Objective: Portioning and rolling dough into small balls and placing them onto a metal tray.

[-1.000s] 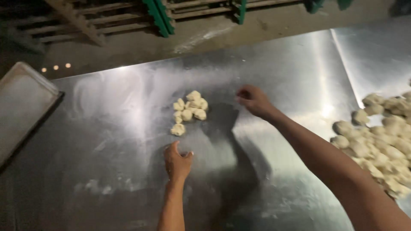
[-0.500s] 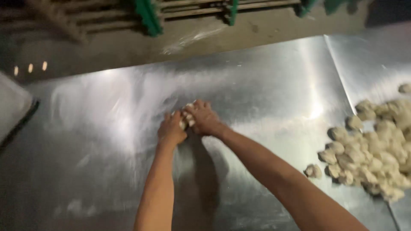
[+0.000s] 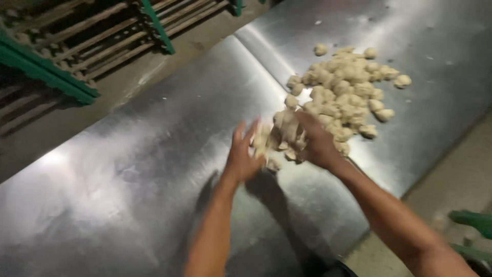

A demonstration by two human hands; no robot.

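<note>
Showing a head-camera view down onto a stainless-steel table (image 3: pixel 128 184), the figure centres on two bare hands working at the near edge of a pile of dough pieces (image 3: pixel 343 87). The left hand (image 3: pixel 243 156) is raised on edge with its palm turned toward the right, fingers (image 3: pixel 240 134) straight and spread apart; it grips nothing, and its palm side meets a small clump of dough pieces (image 3: pixel 282 138) that is blurred by motion. The right hand (image 3: pixel 315 141) comes in from the lower right with its back toward the camera, fingers loosely curved over the far side of the same clump; whether any piece is actually pinched there cannot be told. The clump sits between the two hands, just above or on the steel sheet, at the lower-left tip of the pile. The pile lies as an elongated heap whose long axis runs diagonally from the hands at lower left toward the upper right of the table, its single pale, roughly round lumps showing no common heading. A raised seam (image 3: pixel 266 54) in the metal runs beside the pile on its left. Beyond the table edge, green-framed racks with wooden slats (image 3: pixel 87 46) stand on a concrete floor (image 3: pixel 456 179).
</note>
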